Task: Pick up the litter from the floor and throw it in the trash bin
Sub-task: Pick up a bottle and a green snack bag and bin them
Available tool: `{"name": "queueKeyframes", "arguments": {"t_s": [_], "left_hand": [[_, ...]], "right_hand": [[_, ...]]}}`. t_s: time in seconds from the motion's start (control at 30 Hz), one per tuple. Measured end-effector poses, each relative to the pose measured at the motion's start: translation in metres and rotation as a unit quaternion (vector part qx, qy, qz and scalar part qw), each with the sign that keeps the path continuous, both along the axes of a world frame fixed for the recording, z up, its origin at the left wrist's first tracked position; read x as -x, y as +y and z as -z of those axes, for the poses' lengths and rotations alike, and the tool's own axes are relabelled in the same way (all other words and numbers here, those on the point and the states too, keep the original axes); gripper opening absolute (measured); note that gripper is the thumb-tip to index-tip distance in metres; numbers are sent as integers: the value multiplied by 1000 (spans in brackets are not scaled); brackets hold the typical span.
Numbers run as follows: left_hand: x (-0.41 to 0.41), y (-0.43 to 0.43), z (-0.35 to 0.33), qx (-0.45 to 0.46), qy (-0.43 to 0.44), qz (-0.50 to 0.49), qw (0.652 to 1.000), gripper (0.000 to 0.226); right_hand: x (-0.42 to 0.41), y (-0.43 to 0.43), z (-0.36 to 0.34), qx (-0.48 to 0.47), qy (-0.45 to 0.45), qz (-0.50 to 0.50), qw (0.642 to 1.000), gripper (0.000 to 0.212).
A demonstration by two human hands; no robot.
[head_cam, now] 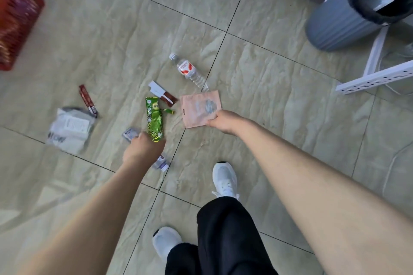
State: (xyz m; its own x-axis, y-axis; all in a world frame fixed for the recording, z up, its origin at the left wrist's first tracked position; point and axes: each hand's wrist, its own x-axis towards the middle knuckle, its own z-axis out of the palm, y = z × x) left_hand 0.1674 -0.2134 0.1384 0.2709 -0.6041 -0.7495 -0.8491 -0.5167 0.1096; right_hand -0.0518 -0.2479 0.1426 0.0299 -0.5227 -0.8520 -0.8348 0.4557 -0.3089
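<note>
My right hand (221,121) grips the lower right corner of a pink flat pouch (200,109). My left hand (143,146) is closed on the bottom end of a green snack wrapper (153,118), which points away from me. Partly under that hand lie a small crumpled silvery packet (130,133) and a small bottle (161,163). On the tiles beyond lie a clear water bottle (188,70), a white and brown carton piece (162,94), a dark red stick packet (87,100) and a white plastic mailer bag (70,128). The grey trash bin (335,22) with a black liner stands at the top right.
A red basket (15,13) sits at the far left. A white metal rack frame (377,73) and a cable lie right of the bin. My white shoes (224,177) and black trousers are at the bottom centre. A wall runs along the top right.
</note>
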Motion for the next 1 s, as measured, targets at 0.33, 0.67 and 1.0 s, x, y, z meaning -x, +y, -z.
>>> {"name": "queueKeyframes", "arguments": {"t_s": [0.33,0.67,1.0], "left_hand": [[-66,7,208,-20,-7,-311,950,90],[-113,-1,311,171,123,-350,913,73],[-138,-62,286,232,103,-273,928,74]], "right_hand": [[-64,-44,185,42,25,-41,998,54],[-138,-80,301,143,33,-34,989,60],[-209,-54,320,213,122,95,965,100]]}}
